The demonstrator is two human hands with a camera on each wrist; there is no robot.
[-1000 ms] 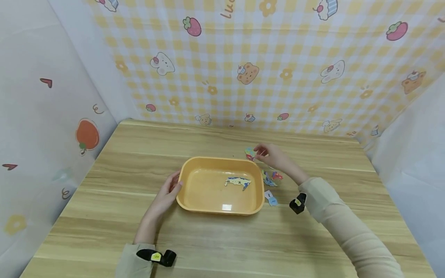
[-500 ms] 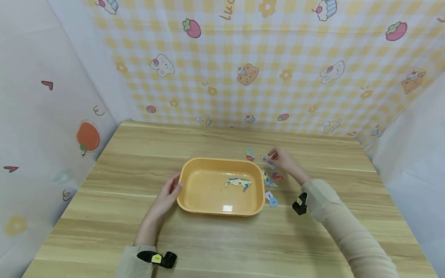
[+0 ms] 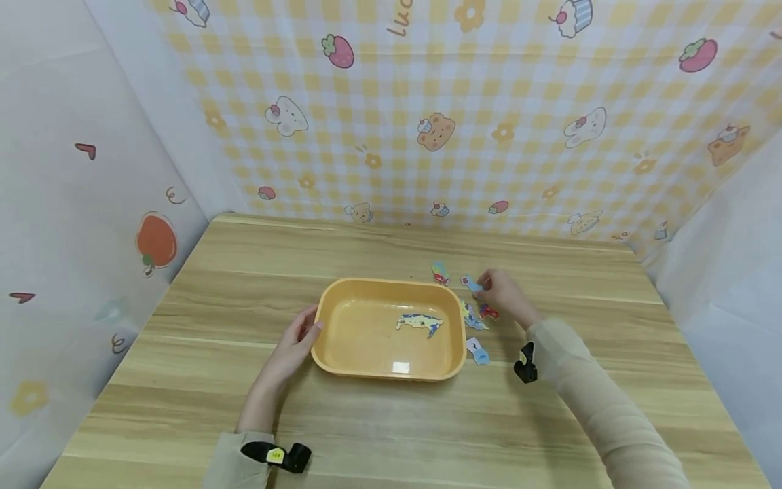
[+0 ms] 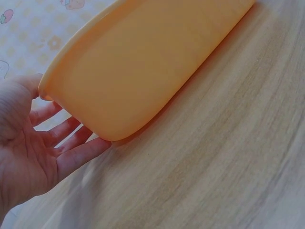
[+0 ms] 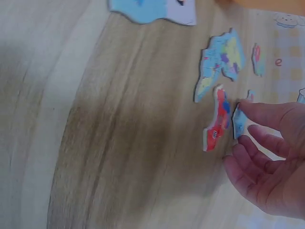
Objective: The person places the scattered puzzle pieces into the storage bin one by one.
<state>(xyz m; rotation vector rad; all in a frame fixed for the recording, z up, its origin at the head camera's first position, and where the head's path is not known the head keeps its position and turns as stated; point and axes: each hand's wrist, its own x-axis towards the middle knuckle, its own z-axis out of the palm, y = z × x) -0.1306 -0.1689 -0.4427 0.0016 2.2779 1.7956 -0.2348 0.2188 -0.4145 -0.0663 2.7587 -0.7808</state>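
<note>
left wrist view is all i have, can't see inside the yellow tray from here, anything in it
Observer: Yes, the head view shows one cream-and-blue piece lying flat inside the yellow tray.

Operator: ok and what's going on past the tray's right side

Observer: The right hand has its thumb and fingertips at a light-blue piece; whether it is gripped, I can't tell.
</note>
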